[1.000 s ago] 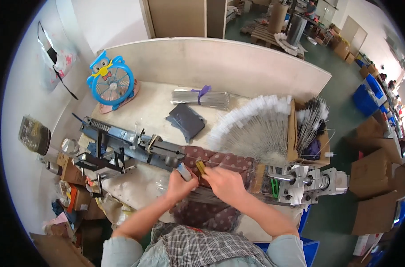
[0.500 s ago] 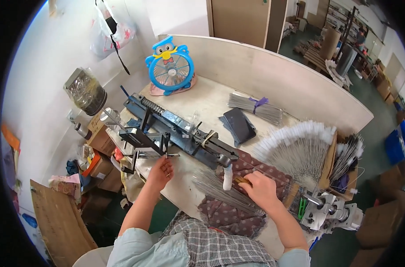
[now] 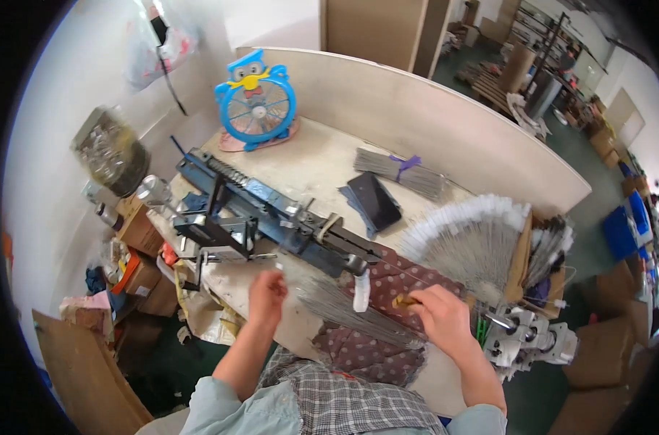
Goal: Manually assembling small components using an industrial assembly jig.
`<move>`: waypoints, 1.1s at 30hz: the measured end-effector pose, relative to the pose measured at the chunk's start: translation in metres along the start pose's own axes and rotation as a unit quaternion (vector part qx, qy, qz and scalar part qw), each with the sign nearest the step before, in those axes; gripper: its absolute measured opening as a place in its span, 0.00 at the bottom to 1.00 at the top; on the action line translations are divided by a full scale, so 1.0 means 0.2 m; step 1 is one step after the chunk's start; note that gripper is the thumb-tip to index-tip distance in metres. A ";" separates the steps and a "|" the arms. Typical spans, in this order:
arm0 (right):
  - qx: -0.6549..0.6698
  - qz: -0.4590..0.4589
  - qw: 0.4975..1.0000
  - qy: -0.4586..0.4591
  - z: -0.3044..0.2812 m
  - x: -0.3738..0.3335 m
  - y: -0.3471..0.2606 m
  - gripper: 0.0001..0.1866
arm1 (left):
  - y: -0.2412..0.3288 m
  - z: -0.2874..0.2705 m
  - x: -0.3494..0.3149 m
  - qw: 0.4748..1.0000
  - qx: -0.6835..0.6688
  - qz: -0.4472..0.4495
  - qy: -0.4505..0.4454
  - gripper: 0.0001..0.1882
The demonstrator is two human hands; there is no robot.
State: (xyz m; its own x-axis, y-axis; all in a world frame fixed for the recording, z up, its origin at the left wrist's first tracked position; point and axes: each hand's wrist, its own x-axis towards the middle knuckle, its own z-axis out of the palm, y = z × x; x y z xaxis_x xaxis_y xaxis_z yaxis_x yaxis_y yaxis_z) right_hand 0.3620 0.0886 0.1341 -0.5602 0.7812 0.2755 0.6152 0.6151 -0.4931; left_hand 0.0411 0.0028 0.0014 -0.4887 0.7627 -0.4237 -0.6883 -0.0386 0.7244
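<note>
My left hand (image 3: 267,296) is closed near the bench's front edge, just off the metal rod of the black crank frame (image 3: 217,233). A tiny pale bit shows at its fingertips, too small to name. My right hand (image 3: 443,317) pinches a small yellow-brown piece (image 3: 403,300) above the dotted brown cloth (image 3: 387,281). Between my hands lies a bundle of thin metal wires (image 3: 351,308), partly on the cloth. A long blue metal jig (image 3: 271,216) with a spring runs diagonally across the bench, and a white-wrapped handle (image 3: 361,291) hangs from its near end.
White-tipped wires (image 3: 467,243) fan out at the right, next to a metal clamping machine (image 3: 525,341). Farther back are a dark phone (image 3: 374,201), wires tied with purple ribbon (image 3: 402,172) and a blue fan (image 3: 257,109). A low partition (image 3: 416,109) edges the bench.
My left hand has come away from the crank frame's rod, toward me and rightward, its fingers curling in. My right hand has shifted right, away from the white-wrapped handle, still pinching the yellow-brown piece.
</note>
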 end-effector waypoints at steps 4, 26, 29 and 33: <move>-0.017 -0.006 0.996 0.091 -0.08 0.07 0.06 0.08 | -0.16 0.55 -0.37 0.976 0.118 -0.083 -0.163 0.07; 0.072 -0.032 0.996 0.036 -0.14 0.01 0.16 0.09 | -0.35 0.87 -0.36 0.977 0.143 0.014 -0.159 0.08; -0.008 -0.082 0.990 0.116 -0.09 0.14 0.09 0.09 | -0.29 0.87 -0.35 0.984 0.087 -0.037 -0.151 0.08; -0.046 -0.040 0.993 0.101 0.08 0.26 0.07 0.06 | -0.28 0.89 -0.35 0.983 0.082 -0.063 -0.155 0.09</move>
State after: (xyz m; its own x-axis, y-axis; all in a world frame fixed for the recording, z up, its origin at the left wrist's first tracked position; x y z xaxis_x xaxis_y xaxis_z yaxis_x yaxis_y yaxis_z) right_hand 0.3330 0.1354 0.1284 -0.4927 0.7285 0.4759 0.6263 0.6766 -0.3874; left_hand 0.2097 0.0663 0.0864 -0.2008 0.9156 -0.3483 -0.6254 0.1538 0.7650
